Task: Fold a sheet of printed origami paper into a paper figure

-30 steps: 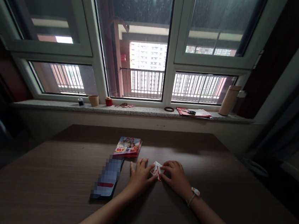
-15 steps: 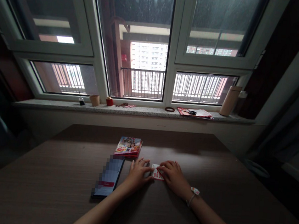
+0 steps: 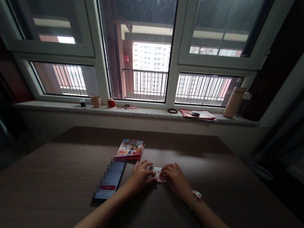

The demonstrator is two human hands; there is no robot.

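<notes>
Grip: both hands are pinched shut on the folded paper point(image 3: 159, 174), one at each end, with the fingertips curled down onto it.
Left side: the left hand point(image 3: 140, 176) holds the end of the paper nearer the phone point(image 3: 110, 180), thumb and bent fingers pressed on it, palm low over the table point(image 3: 51, 197).
Right side: the right hand point(image 3: 176, 180) clamps the end farther from the phone, knuckles raised. A pale wristband point(image 3: 196, 194) sits on that wrist.
Paper: small and white with red print, lying on or just above the wood. It is to the right of the phone, with the left hand between the two.
Phone: a dark slab lying flat with its screen blurred and its long side pointing away from the person. Neither hand touches it.
Leaflets: a stack of leaflets point(image 3: 130, 149) with colourful print and red edges lies just beyond the phone's far end, near the left fingertips but apart from them.
Sill: the windowsill point(image 3: 146, 114) runs well beyond the phone, past the table's far edge.
Sill, straight beyond the phone: a small dark bottle point(image 3: 82, 102), a tan cup point(image 3: 95, 101) and a red pot point(image 3: 111, 103) stand in a row.
Sill, beyond and right of the phone: a dark ring point(image 3: 172, 111), red papers point(image 3: 204, 115) with scissors point(image 3: 194, 114) on top, and a tall tan flask point(image 3: 234, 102) at the far end.
Light: dim, so the paper's creases cannot be made out.
</notes>
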